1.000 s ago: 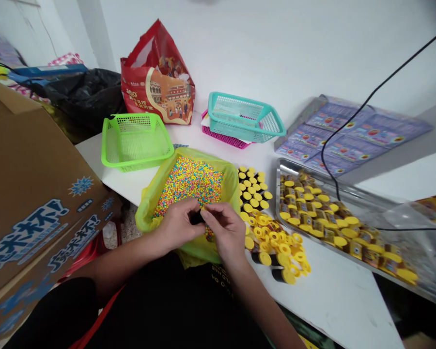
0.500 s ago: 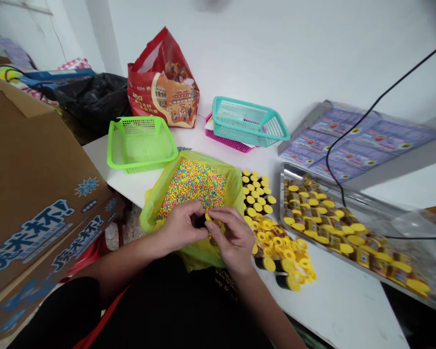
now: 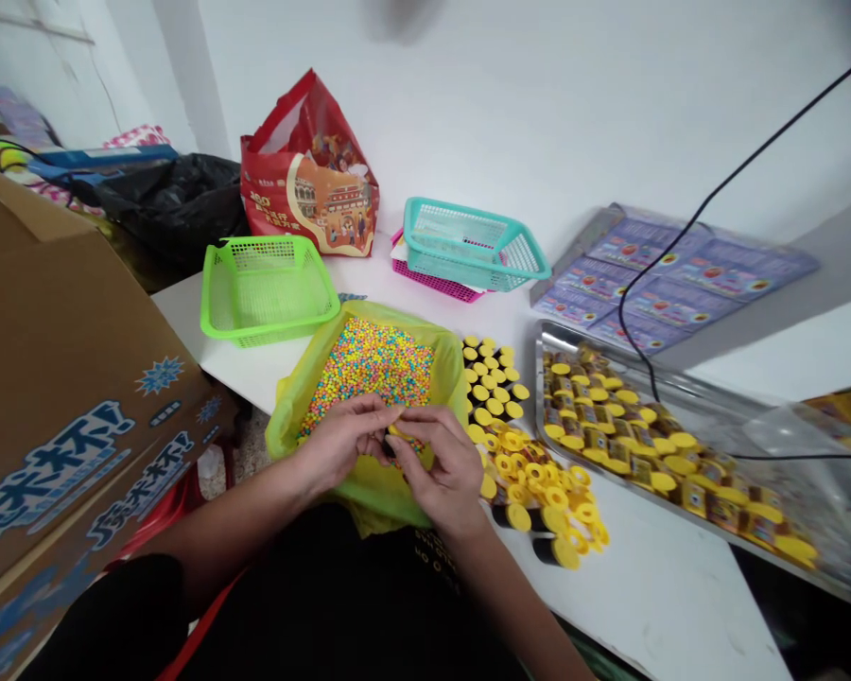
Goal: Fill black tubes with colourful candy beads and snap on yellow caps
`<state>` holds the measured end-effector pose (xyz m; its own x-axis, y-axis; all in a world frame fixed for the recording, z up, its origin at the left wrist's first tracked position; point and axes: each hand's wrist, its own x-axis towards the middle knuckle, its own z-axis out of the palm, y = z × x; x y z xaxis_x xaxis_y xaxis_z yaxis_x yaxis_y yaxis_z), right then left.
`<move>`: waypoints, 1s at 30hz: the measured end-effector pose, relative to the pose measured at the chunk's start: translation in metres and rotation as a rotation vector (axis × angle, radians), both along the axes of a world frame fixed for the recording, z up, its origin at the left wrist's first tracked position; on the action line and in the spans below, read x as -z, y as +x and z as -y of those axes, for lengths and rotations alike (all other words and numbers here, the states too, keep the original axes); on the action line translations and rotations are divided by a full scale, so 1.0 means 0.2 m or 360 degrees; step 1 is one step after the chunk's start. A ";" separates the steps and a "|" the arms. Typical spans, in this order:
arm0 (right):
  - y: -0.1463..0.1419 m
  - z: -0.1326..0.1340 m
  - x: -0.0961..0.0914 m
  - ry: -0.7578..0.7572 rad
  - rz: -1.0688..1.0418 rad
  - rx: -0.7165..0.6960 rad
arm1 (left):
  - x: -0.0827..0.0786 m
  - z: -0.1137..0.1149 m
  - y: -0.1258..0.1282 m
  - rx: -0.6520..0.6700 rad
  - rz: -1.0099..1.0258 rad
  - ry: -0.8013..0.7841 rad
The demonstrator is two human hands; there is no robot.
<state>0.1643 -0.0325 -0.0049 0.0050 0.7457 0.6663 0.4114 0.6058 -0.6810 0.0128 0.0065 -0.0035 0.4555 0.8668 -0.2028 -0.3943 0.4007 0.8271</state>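
Note:
A small black container with a yellow cap (image 3: pixel 391 443) is held between my two hands, mostly covered by fingers. My left hand (image 3: pixel 341 439) is closed around its left side, the thumb and forefinger near the cap. From the right, my right hand (image 3: pixel 445 467) pinches it with thumb and fingers. Both hands are above a basket lined with a yellow-green plastic bag (image 3: pixel 290 402), which is filled with small multicoloured balls (image 3: pixel 369 369). Several black containers with yellow caps (image 3: pixel 494 388) stand to the right. Beside them lies a heap of yellow rings (image 3: pixel 553 494).
A metal tray (image 3: pixel 541 378) of capped containers is at the right, crossed by a black cable (image 3: pixel 628 303). Behind are a green basket (image 3: pixel 269 326), a teal basket (image 3: pixel 468 270), a red bag (image 3: pixel 269 203) and purple boxes (image 3: pixel 610 274). A large cardboard box (image 3: pixel 63 350) stands left.
The fingers of both hands have closed in around the small container and its yellow cap, with the left thumb now nearer the right fingers. The whole view has shifted slightly.

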 end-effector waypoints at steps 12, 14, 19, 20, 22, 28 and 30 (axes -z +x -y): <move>0.03 -0.04 0.06 -0.0567 -0.0460 0.0098 | 0.01 0.01 0.04 -0.0126 0.0018 0.0140; 0.04 -0.05 0.06 -0.0557 -0.0510 0.0043 | 0.01 0.01 0.03 -0.0038 0.0012 0.0178; 0.05 -0.07 0.07 -0.0678 -0.0796 -0.0100 | 0.03 0.00 0.03 -0.0022 -0.0104 0.0402; 0.04 -0.07 0.07 -0.0693 -0.0827 -0.0114 | 0.03 0.00 0.04 -0.0024 -0.0131 0.0421; 0.02 -0.06 0.08 -0.0736 -0.0900 -0.0103 | 0.04 0.01 0.05 -0.0035 -0.0180 0.0439; -0.07 -0.05 0.11 -0.0896 -0.1241 0.0167 | 0.07 0.06 0.11 -0.0077 -0.0247 0.0393; -0.07 -0.06 0.11 -0.0963 -0.1231 0.0200 | 0.09 0.06 0.11 -0.0133 -0.0246 0.0322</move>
